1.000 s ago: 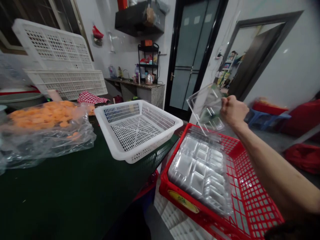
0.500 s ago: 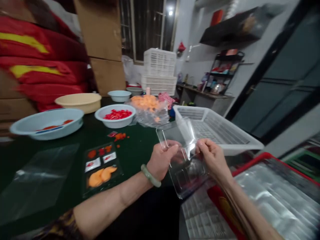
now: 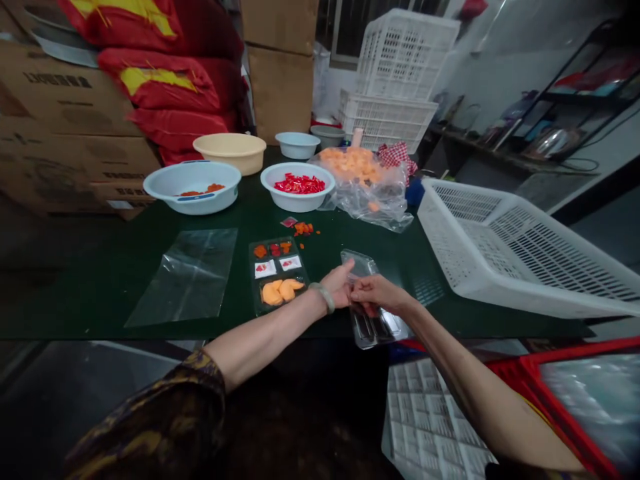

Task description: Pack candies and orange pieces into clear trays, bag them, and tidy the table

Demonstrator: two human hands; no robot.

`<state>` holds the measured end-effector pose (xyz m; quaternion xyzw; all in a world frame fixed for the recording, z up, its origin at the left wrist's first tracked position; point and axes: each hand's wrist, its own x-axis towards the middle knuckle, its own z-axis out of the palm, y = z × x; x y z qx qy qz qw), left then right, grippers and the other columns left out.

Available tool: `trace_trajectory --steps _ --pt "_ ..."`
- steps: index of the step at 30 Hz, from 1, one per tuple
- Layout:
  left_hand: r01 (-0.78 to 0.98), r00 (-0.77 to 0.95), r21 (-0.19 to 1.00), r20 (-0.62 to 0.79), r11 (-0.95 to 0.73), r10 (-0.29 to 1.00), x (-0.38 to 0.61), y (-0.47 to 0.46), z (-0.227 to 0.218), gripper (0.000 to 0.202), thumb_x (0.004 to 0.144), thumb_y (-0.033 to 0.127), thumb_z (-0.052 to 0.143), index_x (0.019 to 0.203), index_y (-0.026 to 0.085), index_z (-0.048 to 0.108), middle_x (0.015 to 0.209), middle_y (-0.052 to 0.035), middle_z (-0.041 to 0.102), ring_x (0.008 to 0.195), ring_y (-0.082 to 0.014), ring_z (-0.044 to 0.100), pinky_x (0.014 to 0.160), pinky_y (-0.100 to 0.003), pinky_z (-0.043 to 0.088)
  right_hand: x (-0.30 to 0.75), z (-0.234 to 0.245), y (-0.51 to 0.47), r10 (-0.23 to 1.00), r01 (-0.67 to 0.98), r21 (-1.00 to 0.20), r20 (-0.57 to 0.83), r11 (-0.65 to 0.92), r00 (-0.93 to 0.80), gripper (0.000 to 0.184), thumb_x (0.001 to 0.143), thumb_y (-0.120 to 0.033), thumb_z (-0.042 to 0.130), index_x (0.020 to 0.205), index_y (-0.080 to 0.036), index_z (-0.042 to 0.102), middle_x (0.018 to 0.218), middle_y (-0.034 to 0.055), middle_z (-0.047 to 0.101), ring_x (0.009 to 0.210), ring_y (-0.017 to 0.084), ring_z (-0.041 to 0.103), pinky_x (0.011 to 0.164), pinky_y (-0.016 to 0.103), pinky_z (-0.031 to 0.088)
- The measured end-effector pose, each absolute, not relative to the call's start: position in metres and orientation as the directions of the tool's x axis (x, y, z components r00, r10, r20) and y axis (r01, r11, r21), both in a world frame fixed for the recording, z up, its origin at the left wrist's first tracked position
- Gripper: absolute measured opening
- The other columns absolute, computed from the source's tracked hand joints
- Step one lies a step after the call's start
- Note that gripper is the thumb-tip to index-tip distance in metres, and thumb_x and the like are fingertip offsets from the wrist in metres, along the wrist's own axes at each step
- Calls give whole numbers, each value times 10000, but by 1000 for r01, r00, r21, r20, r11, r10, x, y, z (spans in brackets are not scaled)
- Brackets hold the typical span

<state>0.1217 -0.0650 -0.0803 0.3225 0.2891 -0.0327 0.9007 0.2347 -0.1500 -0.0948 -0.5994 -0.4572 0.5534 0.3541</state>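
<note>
Holding the clear tray [image 3: 373, 327] by its left side, the left hand [image 3: 338, 283] meets the right hand [image 3: 377, 293], which pinches the tray poking out below.

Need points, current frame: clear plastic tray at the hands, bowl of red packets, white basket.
Clear plastic tray [image 3: 370, 327]: head view, on its lower part, nearest the camera.
Bowl of red packets [image 3: 298, 203]: head view, on its front wall.
White basket [image 3: 500, 296]: head view, on its near side.

Clear plastic tray [image 3: 384, 327] w/ moulded compts, mid part hidden, is at nr edge of green tbl [image 3: 327, 241].
</note>
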Motion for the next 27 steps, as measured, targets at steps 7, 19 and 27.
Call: trace_trajectory --steps 7,19,27 --pt "251 873 549 -485 797 59 119 -53 -91 883 814 723 30 1004 49 568 690 -146 634 627 -278 619 654 -438 487 239 -93 -148 912 99 -910 -409 -404 -36 420 602 -517 730 645 -145 540 414 -19 549 335 84 475 338 172 340" --pt "25 769 558 -541 829 341 131 -80 -81 538 891 602 338 659 151 515 569 -37 540 564 -170 554 643 -307 465 209 -64 -147 972 703 -692 8 -166 237 170 670 -108 485 554 -188 388 505 -34 453 464 66 372 441 202 260" --pt "-140 682 658 -477 740 554 128 -82 -84 239 883 303 539 738 113 528 587 -58 592 481 -161 586 522 -288 488 222 -43 -157 960 323 -945 48 -46 276 203 763 -358 502 668 -189 443 451 -70 415 410 69 358 420 199 286"
